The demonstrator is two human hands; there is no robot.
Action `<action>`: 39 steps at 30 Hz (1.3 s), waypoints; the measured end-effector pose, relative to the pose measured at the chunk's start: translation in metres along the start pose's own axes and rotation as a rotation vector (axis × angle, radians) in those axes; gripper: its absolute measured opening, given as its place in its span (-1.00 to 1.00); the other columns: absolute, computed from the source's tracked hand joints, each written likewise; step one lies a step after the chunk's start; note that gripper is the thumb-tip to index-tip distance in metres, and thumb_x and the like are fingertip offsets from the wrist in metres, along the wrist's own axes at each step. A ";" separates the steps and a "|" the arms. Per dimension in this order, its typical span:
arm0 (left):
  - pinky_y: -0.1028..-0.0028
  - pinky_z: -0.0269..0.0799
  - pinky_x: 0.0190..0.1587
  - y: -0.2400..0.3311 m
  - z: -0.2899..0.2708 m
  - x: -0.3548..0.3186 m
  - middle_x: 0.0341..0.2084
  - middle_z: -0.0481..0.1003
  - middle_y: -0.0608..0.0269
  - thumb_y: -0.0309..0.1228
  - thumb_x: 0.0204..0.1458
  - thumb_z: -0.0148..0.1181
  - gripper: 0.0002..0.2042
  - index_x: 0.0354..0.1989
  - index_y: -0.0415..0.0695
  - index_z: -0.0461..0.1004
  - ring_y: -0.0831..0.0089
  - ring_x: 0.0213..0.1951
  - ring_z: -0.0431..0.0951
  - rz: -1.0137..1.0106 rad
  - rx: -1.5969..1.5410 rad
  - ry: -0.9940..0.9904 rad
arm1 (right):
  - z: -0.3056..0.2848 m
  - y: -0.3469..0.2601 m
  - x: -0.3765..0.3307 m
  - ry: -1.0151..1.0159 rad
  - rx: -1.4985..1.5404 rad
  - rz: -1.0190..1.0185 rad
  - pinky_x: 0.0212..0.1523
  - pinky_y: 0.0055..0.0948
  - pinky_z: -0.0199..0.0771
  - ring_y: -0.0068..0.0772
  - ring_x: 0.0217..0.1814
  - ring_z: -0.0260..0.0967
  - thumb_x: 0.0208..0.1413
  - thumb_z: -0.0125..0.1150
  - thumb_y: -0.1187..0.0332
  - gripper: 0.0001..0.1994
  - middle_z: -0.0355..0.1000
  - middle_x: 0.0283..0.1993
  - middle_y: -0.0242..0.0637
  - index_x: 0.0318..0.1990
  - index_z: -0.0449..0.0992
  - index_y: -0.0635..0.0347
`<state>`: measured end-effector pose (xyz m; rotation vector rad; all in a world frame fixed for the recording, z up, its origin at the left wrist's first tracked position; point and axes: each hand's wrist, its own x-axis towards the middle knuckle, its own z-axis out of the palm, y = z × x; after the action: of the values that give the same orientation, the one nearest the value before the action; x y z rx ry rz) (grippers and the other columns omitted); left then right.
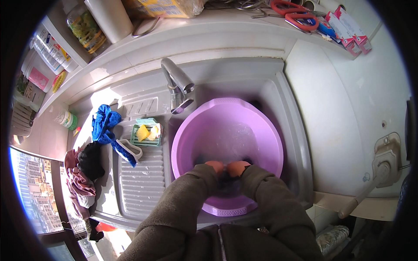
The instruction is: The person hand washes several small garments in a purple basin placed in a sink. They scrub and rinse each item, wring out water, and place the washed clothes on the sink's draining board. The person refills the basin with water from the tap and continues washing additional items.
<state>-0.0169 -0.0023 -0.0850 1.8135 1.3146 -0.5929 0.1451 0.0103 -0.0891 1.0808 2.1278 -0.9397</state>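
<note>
Both my hands reach down into a purple plastic basin (pixel 267 130) that holds cloudy water (pixel 235 139). My left hand (pixel 215 166) and my right hand (pixel 237 168) are close together near the basin's front side, their wrists leaving dark sleeves. The fingers are hidden below the hands, in the water. Around and under them shows something dark (pixel 228 186), perhaps cloth, too blurred to name. What either hand grips cannot be made out.
The basin stands in a grey sink (pixel 300 152), behind it a metal faucet (pixel 176 80). On the ribbed drainboard lie a green soap dish (pixel 147 142) with yellow soap, a blue-bristled brush (pixel 126 152), a blue cloth (pixel 104 124) and dark clothes (pixel 85 174). Red-handled scissors (pixel 300 21) lie on the shelf.
</note>
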 end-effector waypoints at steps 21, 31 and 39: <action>0.26 0.55 -0.35 -0.048 -0.085 0.006 -0.35 0.50 0.22 -0.46 0.10 0.14 -0.73 -0.01 -0.03 0.53 0.39 -0.39 0.49 -0.415 -1.147 0.626 | -0.090 0.067 0.029 1.108 0.550 0.147 0.04 -0.07 0.46 0.17 0.03 0.43 0.01 0.29 0.47 -0.61 0.44 0.01 0.08 0.05 0.43 0.16; 0.05 0.45 0.15 0.004 -0.063 -0.003 0.16 0.46 -0.08 -0.38 0.19 0.08 -0.49 0.35 -0.11 0.29 0.02 0.19 0.50 -0.512 -1.313 0.464 | -0.040 0.052 0.078 0.727 0.425 0.105 0.10 0.02 0.48 0.24 0.12 0.45 0.07 0.21 0.43 -0.70 0.54 0.00 0.09 -0.01 0.58 0.17; -0.32 0.42 0.09 0.004 -0.070 0.001 0.15 0.45 0.04 -0.07 0.41 -0.18 -0.55 0.30 -0.08 0.32 -0.07 0.15 0.48 -0.301 -2.167 0.377 | -0.054 0.008 0.076 0.848 0.993 -0.236 -0.19 -0.19 0.49 -0.14 -0.23 0.50 0.15 0.28 0.34 -0.67 0.56 -0.19 -0.16 0.05 0.53 0.27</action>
<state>-0.0185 0.0551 -0.0443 -0.1315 1.3020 0.9157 0.1036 0.0897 -0.1159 1.9917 2.4720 -2.0520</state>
